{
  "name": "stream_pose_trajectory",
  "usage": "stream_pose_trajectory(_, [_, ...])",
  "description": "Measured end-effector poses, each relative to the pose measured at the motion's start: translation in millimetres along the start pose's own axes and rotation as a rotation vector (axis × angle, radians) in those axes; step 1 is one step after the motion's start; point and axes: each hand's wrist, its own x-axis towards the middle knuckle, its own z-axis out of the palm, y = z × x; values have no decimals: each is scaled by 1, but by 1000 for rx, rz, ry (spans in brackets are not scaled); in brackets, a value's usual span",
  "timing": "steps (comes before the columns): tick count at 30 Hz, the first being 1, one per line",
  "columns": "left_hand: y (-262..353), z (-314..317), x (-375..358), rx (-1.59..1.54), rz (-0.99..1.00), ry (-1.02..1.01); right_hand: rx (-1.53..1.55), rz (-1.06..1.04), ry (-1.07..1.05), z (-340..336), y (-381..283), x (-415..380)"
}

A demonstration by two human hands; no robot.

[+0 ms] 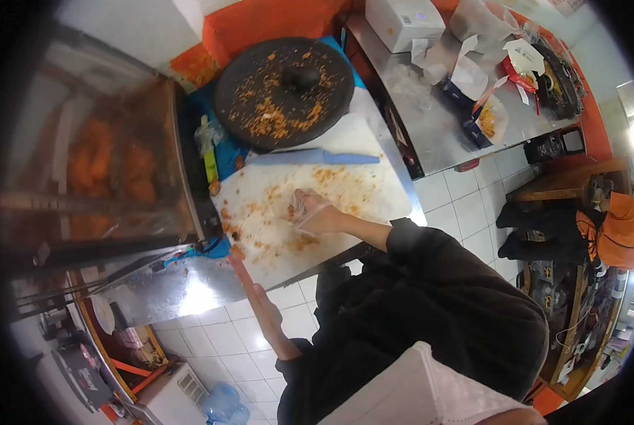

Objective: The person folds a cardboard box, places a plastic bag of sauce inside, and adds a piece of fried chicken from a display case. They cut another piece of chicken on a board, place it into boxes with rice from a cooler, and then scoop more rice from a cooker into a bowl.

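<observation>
A white cutting board (380, 195) lies below me, strewn with orange-brown crumbs. My right hand (315, 214), in a clear plastic glove, rests on the middle of the board with its fingers curled down; whatever is under them is hidden. My left hand (259, 301) is bare, held flat and edge-on at the board's near left edge, fingers stretched out. Across the board's far part lies a blue knife (317, 157). Beyond it sits a large dark round lid (246, 117) with a knob, scattered with crumbs.
Left of the board stands a glass display case (111, 170) with orange-brown food inside. A green-handled tool (209, 159) lies beside it. On the steel counter (437, 145) at right are food boxes (483, 117) and a white dispenser (404, 25). Another person's dark-trousered legs (543, 234) show far right.
</observation>
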Motion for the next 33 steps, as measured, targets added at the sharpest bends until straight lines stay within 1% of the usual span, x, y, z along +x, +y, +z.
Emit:
stream_pose_trajectory(1, [2, 9, -1, 6, -18, 4, 4, -7, 3, -5, 21, 6])
stream_pose_trajectory(2, [5, 17, -4, 12, -33, 9, 395, 51, -137, -7, 50, 17])
stream_pose_trajectory(3, [7, 27, -1, 17, -47, 17, 785, 108, -276, -26, 54, 24])
stream_pose_trajectory(4, [10, 37, -5, 19, -62, 19, 739, -172, -284, -59, 70, 19])
stream_pose_trajectory(5, [13, 45, -2, 23, -75, 25, 680, -445, -289, -116, 65, 3])
stream_pose_trajectory(7, [21, 60, -5, 23, -105, 24, 1057, -1, -300, -202, 74, -1])
stream_pose_trajectory(8, [24, 69, -6, 21, -120, 21, 856, 99, -224, -280, 49, -28])
stream_pose_trajectory(9, [24, 75, -7, 18, -132, 29, 766, 148, -55, -331, 43, -36])
stream_pose_trajectory(10, [25, 80, -8, 12, -143, 39, 534, 217, 78, -382, 38, -53])
stream_pose_trajectory(11, [23, 85, -10, 6, -155, 46, 192, 244, 259, -425, 39, -62])
stream_pose_trajectory(12, [17, 87, -11, 3, -163, 59, 246, -158, 213, -472, 103, -50])
stream_pose_trajectory(14, [5, 89, -20, 17, -238, 74, -57, 14, 307, -528, 124, -57])
stream_pose_trajectory(15, [35, 93, -11, 0, -199, 104, -123, -14, 331, -546, 134, -56])
stream_pose_trajectory(16, [42, 97, -10, -7, -210, 126, -189, -50, 356, -559, 144, -51])
stream_pose_trajectory(17, [44, 96, -10, -1, -212, 114, -196, -70, 334, -569, 160, -46])
stream_pose_trajectory(18, [45, 93, -12, 8, -219, 106, -634, 24, 322, -573, 178, -37])
stream_pose_trajectory(19, [53, 91, -12, 20, -192, 96, -1072, 103, 303, -572, 180, -25])
stream_pose_trajectory(20, [65, 91, -13, 24, -231, 148, -1351, 223, -55, -571, 178, -16])
stream_pose_trajectory(21, [87, 86, -9, 70, -201, 133, -1625, 321, -422, -559, 171, -12])
stream_pose_trajectory(22, [100, 80, -8, 120, -181, 124, -1497, 49, -244, -587, 240, -21])
stream_pose_trajectory(23, [103, 74, -11, 138, -240, 197, -1453, 11, 109, -587, 256, -26])
stream_pose_trajectory(24, [103, 67, -16, 145, -213, 208, -1583, -250, 296, -575, 229, -26])
stream_pose_trajectory(25, [104, 61, -23, 154, -183, 214, -1410, -327, 417, -567, 205, -35])
stream_pose_trajectory(26, [102, 54, -31, 168, -231, 271, -1518, 79, 314, -521, 99, -42])
stream_pose_trajectory(28, [91, 42, -47, 125, -289, 265, -1098, -135, 450, -482, 37, -37])
stream_pose_trajectory(29, [83, 37, -57, 132, -312, 277, -1089, -179, 425, -445, 2, -27])
stream_pose_trajectory(30, [66, 38, -75, -47, -443, 318, -679, -458, 620, -402, -37, -18])
stream_pose_trajectory(31, [65, 33, -81, -27, -418, 338, -236, -701, 780, -372, -63, -6])
stream_pose_trajectory(32, [64, 27, -85, -8, -392, 355, -224, -726, 754, -345, -66, 17])
stream_pose_trajectory(33, [61, 18, -89, 91, -314, 365, -668, -706, 1047, -309, -55, 50])
